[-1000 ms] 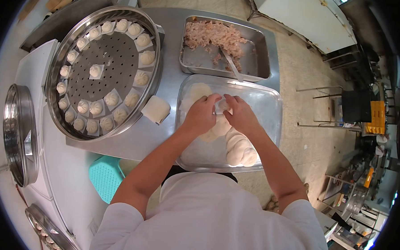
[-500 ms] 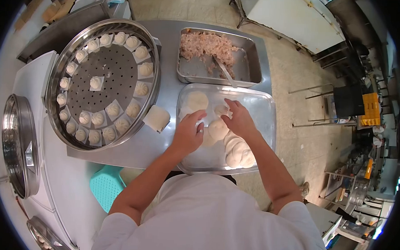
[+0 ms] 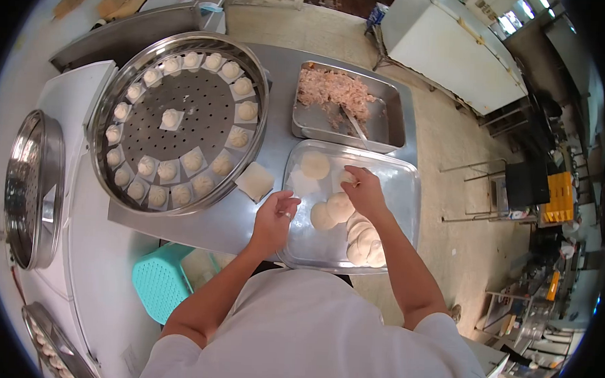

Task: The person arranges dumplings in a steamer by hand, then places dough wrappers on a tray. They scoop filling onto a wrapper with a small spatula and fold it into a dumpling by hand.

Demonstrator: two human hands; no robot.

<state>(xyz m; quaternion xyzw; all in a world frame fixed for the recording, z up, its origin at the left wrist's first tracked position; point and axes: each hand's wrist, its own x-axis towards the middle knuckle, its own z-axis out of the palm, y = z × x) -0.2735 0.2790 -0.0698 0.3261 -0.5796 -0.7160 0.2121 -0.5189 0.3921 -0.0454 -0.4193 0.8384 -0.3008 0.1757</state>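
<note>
My right hand [image 3: 362, 193] is over the metal tray [image 3: 398, 240], its fingertips closed on a small pleated bun [image 3: 345, 178] that they partly cover. My left hand [image 3: 275, 219] hovers by the tray's left edge with loosely bent fingers and nothing in them. Near the tray's upper left lies a flat round dough wrapper [image 3: 315, 165], beside a white paper square [image 3: 305, 184]. Below my right hand are two more dough rounds [image 3: 323, 216] and an overlapping pile of dough rounds [image 3: 363, 242].
A round perforated steamer tray [image 3: 184, 126] at left holds many pleated buns on paper squares. A stack of paper squares [image 3: 255, 181] lies beside it. Behind the tray stands a deep pan [image 3: 386, 118] of minced filling [image 3: 334, 89] with a utensil. A turquoise stool [image 3: 160, 281] is below left.
My right hand has closed its fingers on the pleated bun. My left hand has drawn back from the dough toward the tray's left edge. The whole view has shifted slightly.
</note>
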